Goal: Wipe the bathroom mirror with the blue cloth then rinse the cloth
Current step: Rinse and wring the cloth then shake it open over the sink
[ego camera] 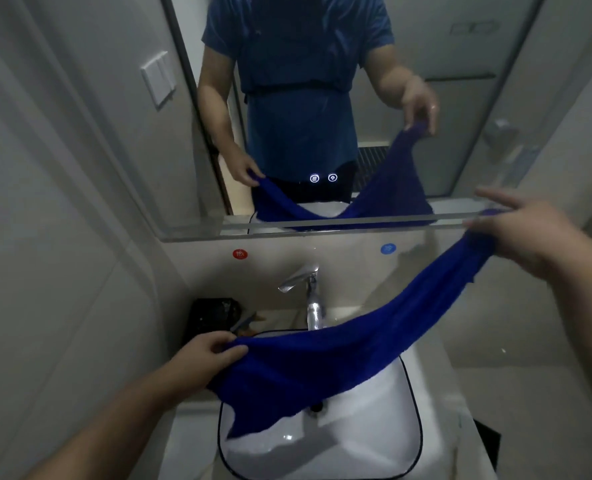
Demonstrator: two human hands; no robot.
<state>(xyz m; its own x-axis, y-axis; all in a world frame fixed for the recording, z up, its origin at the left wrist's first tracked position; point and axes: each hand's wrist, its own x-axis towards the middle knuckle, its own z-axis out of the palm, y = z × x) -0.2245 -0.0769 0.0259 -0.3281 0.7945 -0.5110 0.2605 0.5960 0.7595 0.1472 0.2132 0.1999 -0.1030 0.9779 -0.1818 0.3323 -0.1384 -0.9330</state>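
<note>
Stretching across the frame's middle, the blue cloth (339, 355) is pinched by both hands: left hand (208, 351) low, right hand (526, 233) high, hanging over the sink (322, 445), covering the faucet (310, 299) below the mirror (461, 81).

Washbasin corner: fittings and clutter around the sink.

A white rectangular sink (374, 441) with a thin dark rim sits in a pale worktop (190, 441), its drain (317, 407) partly in view at the bottom. A chrome tap (308, 296) rises behind it, spout over the basin. On the wall above the tap are a round red sticker (240, 253) to the left and a round blue sticker (388, 248) to the right. A black holder (213, 315) stands on the worktop left of the tap, with a small blurred item leaning out of it. A white wall switch (158, 79) is mounted on the left wall. Two lit round touch icons (323, 178) glow side by side, low in the glass.
</note>
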